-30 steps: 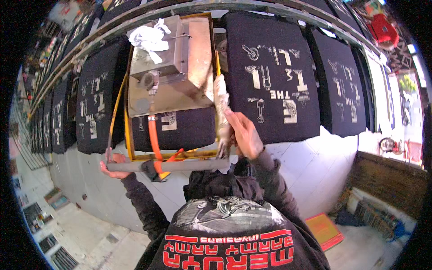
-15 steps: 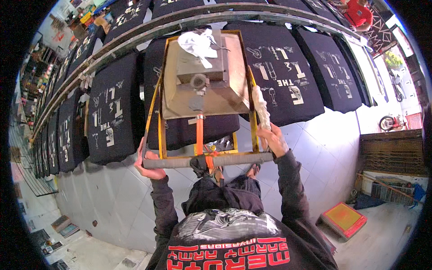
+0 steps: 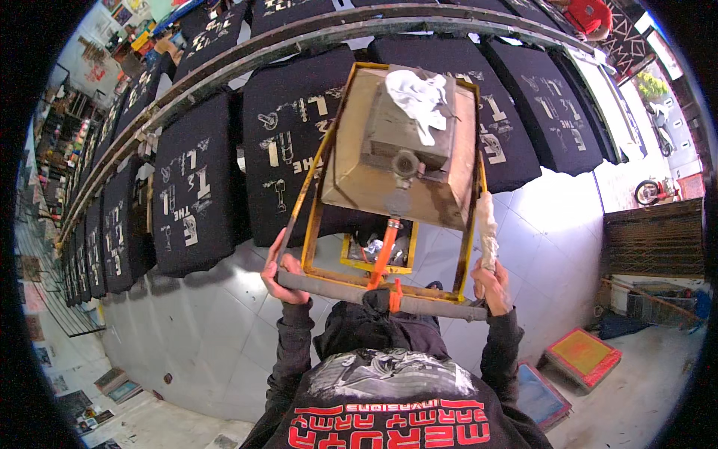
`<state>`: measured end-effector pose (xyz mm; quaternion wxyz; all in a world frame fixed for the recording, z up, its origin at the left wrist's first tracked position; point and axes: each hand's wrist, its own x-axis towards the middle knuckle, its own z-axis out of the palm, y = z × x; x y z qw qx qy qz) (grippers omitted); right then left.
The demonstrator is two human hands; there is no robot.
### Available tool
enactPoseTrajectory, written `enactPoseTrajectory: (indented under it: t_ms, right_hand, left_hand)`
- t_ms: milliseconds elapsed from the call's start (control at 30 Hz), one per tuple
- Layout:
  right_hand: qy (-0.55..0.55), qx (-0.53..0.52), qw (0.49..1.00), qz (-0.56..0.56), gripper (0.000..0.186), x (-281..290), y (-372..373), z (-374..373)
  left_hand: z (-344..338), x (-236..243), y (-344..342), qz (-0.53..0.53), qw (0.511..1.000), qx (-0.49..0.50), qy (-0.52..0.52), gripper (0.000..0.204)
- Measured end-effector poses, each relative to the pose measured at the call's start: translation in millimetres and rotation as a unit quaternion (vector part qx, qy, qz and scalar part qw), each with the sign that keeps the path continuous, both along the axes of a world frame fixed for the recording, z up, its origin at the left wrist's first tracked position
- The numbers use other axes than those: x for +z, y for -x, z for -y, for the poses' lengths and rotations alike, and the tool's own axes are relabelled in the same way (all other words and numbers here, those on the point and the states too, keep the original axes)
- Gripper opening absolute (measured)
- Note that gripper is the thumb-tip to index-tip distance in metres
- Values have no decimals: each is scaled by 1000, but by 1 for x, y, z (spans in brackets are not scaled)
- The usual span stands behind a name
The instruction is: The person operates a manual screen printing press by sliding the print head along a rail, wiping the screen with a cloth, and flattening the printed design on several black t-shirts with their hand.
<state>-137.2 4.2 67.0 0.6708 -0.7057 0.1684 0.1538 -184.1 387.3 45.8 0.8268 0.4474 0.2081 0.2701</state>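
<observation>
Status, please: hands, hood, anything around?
Left hand at grey bar, left end. Right hand around wrapped rod. Metal hood partly over black shirts. White cloth on top.

Yellow frame (image 3: 314,233), orange hose (image 3: 385,254), white-printed black shirts (image 3: 196,142)

Bright glare (image 3: 555,196) whitens the pale tiled floor (image 3: 217,329)

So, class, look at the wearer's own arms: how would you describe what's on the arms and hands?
Both hands are bare, with no gloves on the left hand or the right hand. The left sleeve and right sleeve are long, dark charcoal to black, and wrinkled, reaching the wrists. No markings or print show on either sleeve.
</observation>
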Motion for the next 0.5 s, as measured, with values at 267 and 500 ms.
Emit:
enactPoseTrajectory:
  t_ms: [267, 500]
  right_hand:
    - [28, -56, 998, -11, 15, -3, 39, 37]
    - [35, -52, 997, -36, 22, 2, 68, 59]
  left_hand:
    - [26, 0, -10, -8, 998, -54, -15, 73]
    - [38, -2, -13, 20, 993, -111, -24, 75]
